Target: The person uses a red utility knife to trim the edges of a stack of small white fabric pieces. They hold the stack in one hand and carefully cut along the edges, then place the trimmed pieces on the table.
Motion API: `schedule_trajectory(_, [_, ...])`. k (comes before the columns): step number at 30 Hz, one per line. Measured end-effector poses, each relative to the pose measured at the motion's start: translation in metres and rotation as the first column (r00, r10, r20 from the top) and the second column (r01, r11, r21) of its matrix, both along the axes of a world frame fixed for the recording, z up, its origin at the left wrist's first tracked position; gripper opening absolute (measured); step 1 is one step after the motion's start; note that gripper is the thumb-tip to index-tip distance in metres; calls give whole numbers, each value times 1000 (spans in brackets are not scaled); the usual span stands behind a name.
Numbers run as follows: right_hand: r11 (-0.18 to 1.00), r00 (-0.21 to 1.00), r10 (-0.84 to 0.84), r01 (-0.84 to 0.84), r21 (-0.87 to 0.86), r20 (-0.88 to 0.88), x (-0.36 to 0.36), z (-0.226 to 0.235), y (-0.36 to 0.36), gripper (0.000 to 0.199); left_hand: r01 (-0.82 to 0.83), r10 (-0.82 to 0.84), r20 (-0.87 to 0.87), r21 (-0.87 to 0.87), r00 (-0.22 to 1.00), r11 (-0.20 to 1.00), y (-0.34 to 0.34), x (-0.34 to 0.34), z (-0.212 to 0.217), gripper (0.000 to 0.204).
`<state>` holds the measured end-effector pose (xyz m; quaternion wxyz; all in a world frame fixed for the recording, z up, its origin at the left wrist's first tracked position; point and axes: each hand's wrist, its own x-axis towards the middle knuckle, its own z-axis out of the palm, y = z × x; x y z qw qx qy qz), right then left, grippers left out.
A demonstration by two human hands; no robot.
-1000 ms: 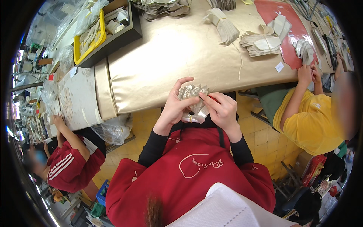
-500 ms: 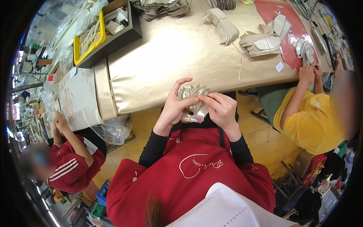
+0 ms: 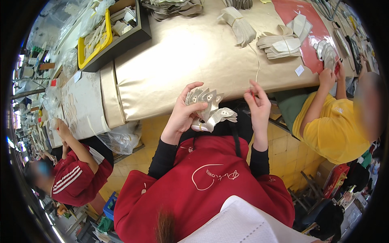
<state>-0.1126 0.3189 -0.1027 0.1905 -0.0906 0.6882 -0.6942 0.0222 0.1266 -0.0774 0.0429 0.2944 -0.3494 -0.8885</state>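
Observation:
My left hand (image 3: 184, 108) is closed round a bundle of shiny gold-beige cut pieces (image 3: 208, 99), fanned out above my lap. Small punched holes show near their tips, and a thin yellowish band (image 3: 199, 125) goes round the bundle's lower end. One group of pieces (image 3: 225, 114) splays out to the right, apart from those by my thumb. Raised to the right of the bundle and not touching it, my right hand (image 3: 260, 106) pinches a small, thin red item (image 3: 254, 97); its kind is too small to make out.
The gold-covered table (image 3: 174, 60) lies ahead. Banded stacks of beige pieces (image 3: 279, 45) sit at the far right, near a red sheet (image 3: 296, 20). A dark tray (image 3: 139, 32) with a yellow bin (image 3: 82, 58) stands far left. Co-workers sit at left (image 3: 81, 178) and right (image 3: 328, 125).
My right hand has come away from the bundle, moving right and slightly up with the red item. The pieces in my left hand have spread, some drooping to the right.

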Motion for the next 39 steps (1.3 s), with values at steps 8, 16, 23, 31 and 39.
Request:
schedule_trajectory(8, [949, 889, 317, -301, -99, 331, 10, 11, -6, 17, 57, -57, -33, -7, 998, 998, 6, -1, 2, 64])
schedule_trajectory(16, [960, 908, 270, -227, -163, 321, 15, 25, -5, 14, 19, -19, 0, 18, 1000, 1000, 9, -3, 1, 62])
schedule_trajectory(23, [964, 906, 259, -222, -146, 334, 15, 24, -4, 12, 73, -73, 15, 7, 997, 997, 12, -4, 6, 61])
schedule_trajectory(31, [967, 933, 250, -229, -109, 258, 19, 17, -11, 14, 107, -105, 26, -110, 994, 988, 14, -5, 0, 61])
schedule_trajectory(39, [963, 819, 243, -140, 230, -519, 28, 48, -6, 31, -87, 92, 19, -181, 996, 980, 21, -8, 6, 49])
